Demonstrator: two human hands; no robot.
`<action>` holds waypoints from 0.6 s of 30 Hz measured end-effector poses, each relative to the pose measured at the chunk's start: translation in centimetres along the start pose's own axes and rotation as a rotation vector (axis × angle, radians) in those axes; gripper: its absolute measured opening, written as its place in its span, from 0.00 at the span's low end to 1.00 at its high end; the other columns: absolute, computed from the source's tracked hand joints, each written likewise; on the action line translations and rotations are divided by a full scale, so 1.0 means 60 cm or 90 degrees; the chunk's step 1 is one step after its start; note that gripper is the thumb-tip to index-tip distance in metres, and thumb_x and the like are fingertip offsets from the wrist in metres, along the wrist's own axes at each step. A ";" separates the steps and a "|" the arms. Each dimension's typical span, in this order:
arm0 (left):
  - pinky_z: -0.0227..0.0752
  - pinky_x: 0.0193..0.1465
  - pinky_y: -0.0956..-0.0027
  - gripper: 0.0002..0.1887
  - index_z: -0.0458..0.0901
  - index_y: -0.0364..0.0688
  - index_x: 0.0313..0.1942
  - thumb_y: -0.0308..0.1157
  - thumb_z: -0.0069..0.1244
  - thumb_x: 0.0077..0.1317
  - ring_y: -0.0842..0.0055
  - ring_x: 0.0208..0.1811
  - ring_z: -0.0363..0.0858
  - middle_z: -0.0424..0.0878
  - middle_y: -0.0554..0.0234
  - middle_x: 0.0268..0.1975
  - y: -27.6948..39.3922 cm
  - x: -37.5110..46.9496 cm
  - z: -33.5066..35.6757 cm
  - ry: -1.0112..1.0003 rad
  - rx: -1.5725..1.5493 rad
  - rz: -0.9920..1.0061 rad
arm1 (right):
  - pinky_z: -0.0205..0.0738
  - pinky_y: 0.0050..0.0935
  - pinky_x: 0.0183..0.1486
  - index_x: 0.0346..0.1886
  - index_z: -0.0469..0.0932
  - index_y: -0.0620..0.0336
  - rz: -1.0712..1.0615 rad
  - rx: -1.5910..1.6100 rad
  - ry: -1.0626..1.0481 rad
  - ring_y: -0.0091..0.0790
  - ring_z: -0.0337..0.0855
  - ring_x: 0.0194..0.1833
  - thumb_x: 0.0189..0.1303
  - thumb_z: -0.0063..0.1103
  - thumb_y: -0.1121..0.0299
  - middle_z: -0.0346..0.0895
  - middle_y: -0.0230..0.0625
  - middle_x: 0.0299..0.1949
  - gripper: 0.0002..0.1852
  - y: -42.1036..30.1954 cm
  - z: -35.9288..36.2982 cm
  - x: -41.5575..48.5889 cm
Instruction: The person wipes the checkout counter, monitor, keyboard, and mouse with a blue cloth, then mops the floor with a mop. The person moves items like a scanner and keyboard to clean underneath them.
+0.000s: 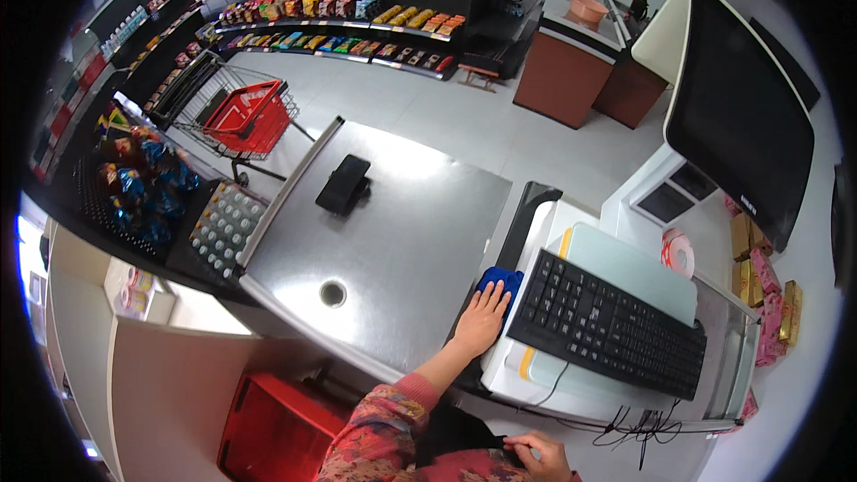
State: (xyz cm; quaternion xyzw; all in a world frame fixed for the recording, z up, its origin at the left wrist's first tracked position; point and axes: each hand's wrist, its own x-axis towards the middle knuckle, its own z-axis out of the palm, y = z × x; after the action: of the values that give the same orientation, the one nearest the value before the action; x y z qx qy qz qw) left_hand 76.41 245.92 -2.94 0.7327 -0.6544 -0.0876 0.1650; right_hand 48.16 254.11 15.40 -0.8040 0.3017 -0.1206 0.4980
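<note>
A blue cloth (501,281) lies bunched under the fingers of my left hand (483,318), on the black strip between the steel counter top (402,241) and the keyboard's stand. My fingers are spread flat over it, pressing from above. Just right of the cloth is a black keyboard (609,325), tilted on a white machine with a pale glass top. My right hand (539,456) is low by my body, its fingers curled at the edge of black fabric; whether it grips the fabric is unclear. A black phone-like device on a stand (343,184) is on the far part of the counter.
A black-screened monitor (740,114) rises at the right, with a tape roll (677,253) below it. Loose cables (643,425) hang near the keyboard. A red basket (251,117) sits in a cart beyond the counter; a red bin (281,428) is below it. Bottles (226,224) line the left edge.
</note>
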 end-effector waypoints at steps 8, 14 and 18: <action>0.51 0.82 0.48 0.29 0.65 0.33 0.75 0.33 0.37 0.76 0.49 0.83 0.54 0.57 0.38 0.81 -0.045 0.244 0.044 0.056 -0.013 -0.018 | 0.80 0.30 0.51 0.51 0.86 0.64 0.275 0.146 0.046 0.31 0.88 0.46 0.75 0.58 0.71 0.89 0.40 0.43 0.11 -0.020 0.008 0.029; 0.52 0.82 0.48 0.29 0.66 0.35 0.75 0.33 0.37 0.76 0.50 0.82 0.58 0.59 0.38 0.80 -0.087 0.396 0.076 0.116 0.002 -0.014 | 0.80 0.30 0.53 0.51 0.86 0.63 0.342 0.141 0.060 0.34 0.88 0.47 0.75 0.58 0.68 0.89 0.39 0.43 0.12 -0.014 0.015 0.040; 0.54 0.81 0.50 0.37 0.57 0.38 0.79 0.32 0.48 0.71 0.49 0.82 0.56 0.58 0.41 0.81 -0.109 0.455 0.067 0.089 -0.018 -0.021 | 0.80 0.31 0.52 0.52 0.86 0.63 0.324 0.124 0.084 0.36 0.88 0.46 0.74 0.60 0.68 0.89 0.39 0.43 0.12 -0.006 0.016 0.039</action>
State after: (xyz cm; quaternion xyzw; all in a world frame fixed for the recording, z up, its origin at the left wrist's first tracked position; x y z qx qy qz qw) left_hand 84.61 219.01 -6.64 0.7456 -0.6276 -0.0478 0.2190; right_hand 50.62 253.51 15.03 -0.6410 0.5128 -0.0718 0.5666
